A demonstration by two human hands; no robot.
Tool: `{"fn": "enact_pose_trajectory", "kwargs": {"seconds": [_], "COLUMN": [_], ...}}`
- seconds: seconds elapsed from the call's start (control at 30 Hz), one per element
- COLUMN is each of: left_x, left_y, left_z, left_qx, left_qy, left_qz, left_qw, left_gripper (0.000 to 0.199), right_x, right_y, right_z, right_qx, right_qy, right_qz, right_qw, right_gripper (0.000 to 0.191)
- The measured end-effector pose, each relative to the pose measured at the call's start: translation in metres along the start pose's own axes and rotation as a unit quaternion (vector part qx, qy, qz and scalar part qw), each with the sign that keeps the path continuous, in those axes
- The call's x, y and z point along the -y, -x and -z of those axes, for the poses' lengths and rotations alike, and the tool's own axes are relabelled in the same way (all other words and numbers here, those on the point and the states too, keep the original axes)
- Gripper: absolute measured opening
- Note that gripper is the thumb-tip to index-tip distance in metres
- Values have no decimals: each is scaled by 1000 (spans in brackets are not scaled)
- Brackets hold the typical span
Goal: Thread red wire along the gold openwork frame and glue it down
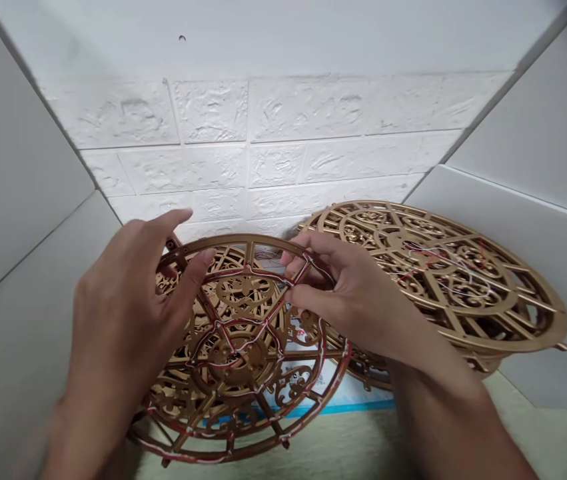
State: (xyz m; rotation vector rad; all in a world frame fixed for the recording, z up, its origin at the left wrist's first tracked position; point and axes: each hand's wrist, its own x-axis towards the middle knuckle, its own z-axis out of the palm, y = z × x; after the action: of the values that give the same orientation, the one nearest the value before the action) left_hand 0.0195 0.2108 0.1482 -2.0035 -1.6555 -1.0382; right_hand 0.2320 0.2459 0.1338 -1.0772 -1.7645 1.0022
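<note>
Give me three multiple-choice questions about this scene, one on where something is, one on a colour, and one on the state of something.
1. Where is the second gold disc compared with the gold disc being held?
A. To its left
B. To its right
C. Out of view

2. What colours is the thread on the held disc?
A. Red and white
B. Green and yellow
C. Black only

3. What state are the left hand and right hand in?
A. Both bare and touching the held disc
B. Both in gloves
C. Both bare and away from the held disc

Answers:
1. B, as it sits on the right side of the view.
2. A, as red and white lines run across the disc.
3. A, as bare fingers of both hands are on its rim.
</note>
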Motion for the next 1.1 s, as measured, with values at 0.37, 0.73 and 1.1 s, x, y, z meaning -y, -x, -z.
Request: {"fn": "enact_pose_trajectory", "kwargs": {"seconds": [0.37, 0.73, 1.1], "left_x": [-22, -24, -23], "left_y": [20, 26, 30], "left_z": [5, 4, 5], "left_qx": [149, 164, 179], "left_qy": [10, 6, -11], "left_qz": [-232, -247, -270], "left_qw": [961, 955, 946], "left_gripper": [27, 48, 55], "right_x": [1, 3, 7], "right_y": [2, 2, 1], "right_z": [8, 9, 7], "right_qx": [-55, -52, -55], "right_qy": [-117, -128, -102], "right_qz": [-33, 2, -4], "right_qw": [991, 990, 993], "right_gripper": [21, 27, 28]}}
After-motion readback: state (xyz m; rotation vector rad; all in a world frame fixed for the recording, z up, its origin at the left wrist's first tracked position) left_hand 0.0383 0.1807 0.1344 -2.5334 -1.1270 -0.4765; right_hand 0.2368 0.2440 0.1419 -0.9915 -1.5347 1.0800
